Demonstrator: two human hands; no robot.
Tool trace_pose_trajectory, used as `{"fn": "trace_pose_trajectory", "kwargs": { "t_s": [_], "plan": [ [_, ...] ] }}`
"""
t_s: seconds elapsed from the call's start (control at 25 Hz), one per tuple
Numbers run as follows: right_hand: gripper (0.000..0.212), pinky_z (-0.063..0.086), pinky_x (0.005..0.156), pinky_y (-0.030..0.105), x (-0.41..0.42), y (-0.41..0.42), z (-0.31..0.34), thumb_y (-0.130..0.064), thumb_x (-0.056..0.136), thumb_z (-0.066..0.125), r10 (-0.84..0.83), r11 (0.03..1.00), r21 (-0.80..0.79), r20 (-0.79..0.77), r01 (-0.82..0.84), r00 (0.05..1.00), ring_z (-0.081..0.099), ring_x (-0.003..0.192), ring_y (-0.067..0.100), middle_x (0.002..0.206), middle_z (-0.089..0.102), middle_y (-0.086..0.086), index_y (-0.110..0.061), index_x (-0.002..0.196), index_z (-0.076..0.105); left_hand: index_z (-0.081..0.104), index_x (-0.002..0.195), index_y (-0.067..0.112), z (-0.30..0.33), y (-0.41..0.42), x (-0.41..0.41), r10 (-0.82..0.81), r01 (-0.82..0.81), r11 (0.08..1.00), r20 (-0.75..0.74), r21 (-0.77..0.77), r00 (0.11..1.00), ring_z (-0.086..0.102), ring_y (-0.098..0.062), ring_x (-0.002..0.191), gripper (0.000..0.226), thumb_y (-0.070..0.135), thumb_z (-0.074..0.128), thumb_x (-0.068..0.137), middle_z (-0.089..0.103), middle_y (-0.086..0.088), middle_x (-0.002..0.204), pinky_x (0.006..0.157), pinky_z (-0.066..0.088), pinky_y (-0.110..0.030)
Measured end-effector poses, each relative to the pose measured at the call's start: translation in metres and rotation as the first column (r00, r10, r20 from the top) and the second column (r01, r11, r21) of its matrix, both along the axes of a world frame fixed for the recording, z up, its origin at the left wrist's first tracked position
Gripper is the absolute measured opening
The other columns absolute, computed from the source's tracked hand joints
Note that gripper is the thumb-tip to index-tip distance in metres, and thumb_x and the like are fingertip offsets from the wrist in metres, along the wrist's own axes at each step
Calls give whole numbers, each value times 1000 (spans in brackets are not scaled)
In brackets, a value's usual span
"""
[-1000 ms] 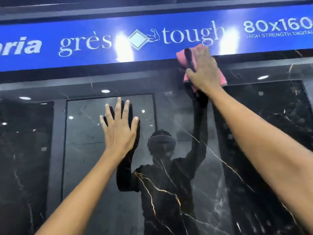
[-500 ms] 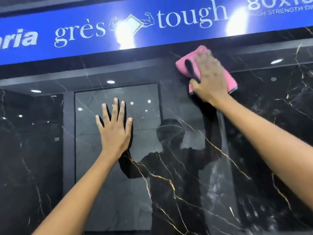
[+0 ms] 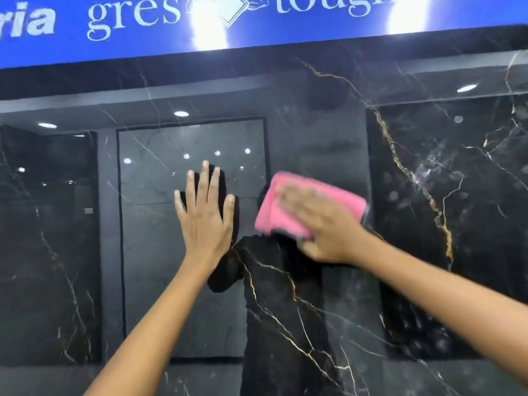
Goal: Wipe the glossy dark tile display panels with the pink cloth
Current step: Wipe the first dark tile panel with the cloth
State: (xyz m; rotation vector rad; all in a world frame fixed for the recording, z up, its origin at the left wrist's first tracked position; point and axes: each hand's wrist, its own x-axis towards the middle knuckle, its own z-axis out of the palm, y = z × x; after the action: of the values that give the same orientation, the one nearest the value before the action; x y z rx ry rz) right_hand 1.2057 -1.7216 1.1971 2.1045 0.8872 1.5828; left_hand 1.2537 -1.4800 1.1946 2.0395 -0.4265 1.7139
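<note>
Both hands flat — left hand (image 3: 204, 221) bare on panel (image 3: 428, 252), blurred right hand (image 3: 323, 227) pressing cloth (image 3: 274, 212).

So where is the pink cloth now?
In the head view the cloth lies right of centre on the dark panel, pressed under the right hand, beside the left hand.

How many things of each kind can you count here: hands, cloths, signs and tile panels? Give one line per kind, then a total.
Hands: 2, the left hand flat on the panel and the right hand pressing the cloth.
Pink cloth: 1
Blue sign: 1
Dark tile panel: 1
Total: 5
</note>
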Motion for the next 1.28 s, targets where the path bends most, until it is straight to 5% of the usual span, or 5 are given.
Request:
{"fn": "trace_pose_trajectory", "kwargs": {
  "t_s": [0.32,0.56,0.76,1.0,1.28],
  "plan": [
    [77,24,113,42,-16,-23,79,-18,66,55,-54,834,552,94,-7,994,36,136,41,145,42,24,2,139,45,22,155,24,-60,14,11,88,-85,994,-43,62,995,7,-22,150,57,41,25,101,11,5,163,119,10,-49],
    [75,12,119,31,-20,-6,-61,-25,70,43,-90,922,-386,-146,27,985,30,142,21,150,40,9,-7,142,44,25,154,23,-68,19,12,74,-71,994,-33,78,997,10,-24,150,56,38,28,101,15,3,162,118,13,-50],
    [79,12,118,28,-21,-27,50,-8,64,54,-8,836,548,-25,20,1000,30,141,36,149,39,19,-2,142,44,23,155,22,-82,16,12,75,-73,995,-35,63,997,9,-25,150,56,37,29,101,13,3,163,119,12,-49],
    [78,10,120,34,-19,7,-103,-23,70,49,-90,904,-427,-171,8,981,23,144,20,154,34,7,-11,146,35,23,155,20,-98,15,9,73,-68,995,-67,66,995,10,-25,150,57,37,28,101,13,0,163,119,13,-49],
    [81,17,118,41,-5,14,-54,-15,66,59,21,940,342,-56,-1,998,26,144,29,152,36,12,-9,145,41,21,155,19,-118,12,7,68,-62,996,-91,66,994,8,-26,150,57,34,28,101,10,0,163,119,12,-49]
  ]
}}
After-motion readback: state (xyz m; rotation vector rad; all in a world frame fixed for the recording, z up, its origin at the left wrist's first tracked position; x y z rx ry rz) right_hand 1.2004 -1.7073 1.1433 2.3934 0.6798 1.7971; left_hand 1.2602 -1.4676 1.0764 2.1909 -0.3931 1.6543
